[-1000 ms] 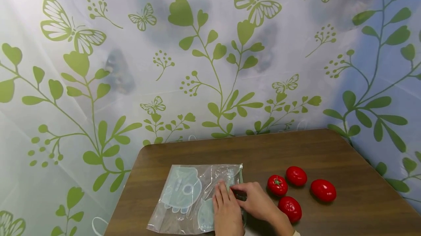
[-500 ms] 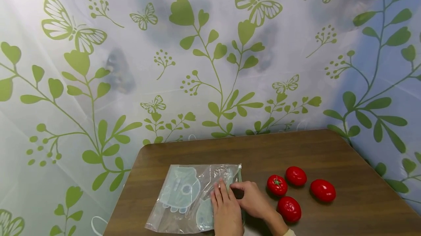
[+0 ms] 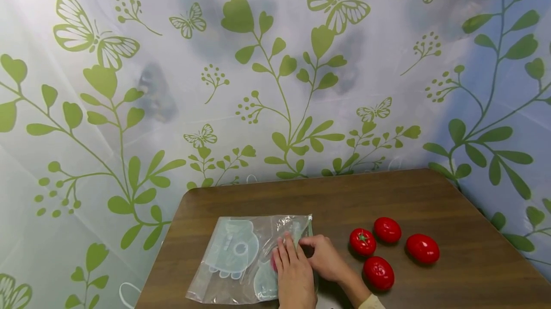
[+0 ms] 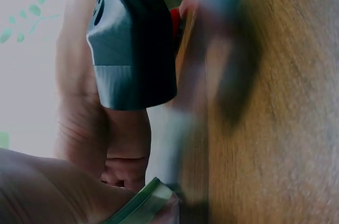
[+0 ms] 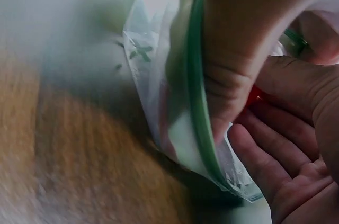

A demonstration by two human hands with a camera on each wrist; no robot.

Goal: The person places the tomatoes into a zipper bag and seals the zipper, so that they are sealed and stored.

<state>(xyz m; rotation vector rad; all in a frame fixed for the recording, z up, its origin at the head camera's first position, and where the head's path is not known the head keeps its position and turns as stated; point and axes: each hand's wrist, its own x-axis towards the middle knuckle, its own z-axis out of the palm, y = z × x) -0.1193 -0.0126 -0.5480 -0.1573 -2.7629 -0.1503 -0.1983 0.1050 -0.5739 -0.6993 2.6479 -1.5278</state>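
Note:
A clear zip bag point(image 3: 224, 286) with pale blue cartoon animal prints lies flat on the table, its green-edged mouth facing right. My left hand point(image 3: 296, 275) rests on the bag with fingers stretched over the film. In the right wrist view the left thumb point(image 5: 229, 75) is inside the mouth, just over the green zip strip point(image 5: 197, 91), pinching the upper film. My right hand point(image 3: 329, 260) reaches into the mouth from the right. Between its thumb and fingers shows a red tomato point(image 5: 254, 96), mostly hidden; its edge also shows through the film beside my left hand.
Several shiny red tomatoes sit right of the hands: one with a green stem top point(image 3: 362, 242), one behind it point(image 3: 388, 230), one nearest my right wrist point(image 3: 379, 273) and one farther right point(image 3: 423, 248). A leaf-printed curtain point(image 3: 275, 84) stands behind the wooden table point(image 3: 327, 194).
The bag and both hands have shifted slightly left. A red patch now shows through the film beside my left hand, where none showed before. The loose tomatoes have stayed in place.

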